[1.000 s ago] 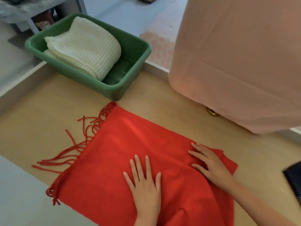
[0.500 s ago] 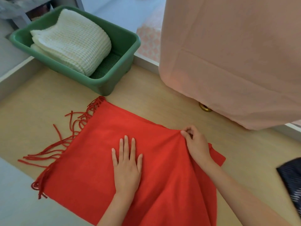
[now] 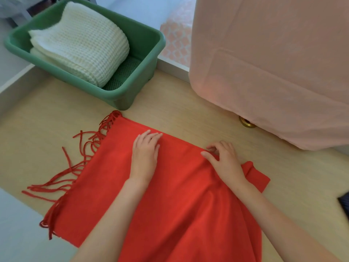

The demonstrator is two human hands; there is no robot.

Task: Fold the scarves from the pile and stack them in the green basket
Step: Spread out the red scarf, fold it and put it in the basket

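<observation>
Right grip pinches the edge of the red scarf nearest the green basket, left grip rests flat, fingers straight, on that same edge; scarf's spread on the worktop just short of the basket and looks light, soft, floppy, so I'd grab edges or corners imo.

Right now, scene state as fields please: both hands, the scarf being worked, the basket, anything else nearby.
left hand: lies on the red scarf, fingertips at its far edge
right hand: pinches the same far edge, further right
red scarf: spread on the wooden surface, fringe at its left end, near part runs out of frame
green basket: far left, holds a folded white knitted scarf
other: pink cloth hangs far right; dark object at right edge, unidentifiable
</observation>
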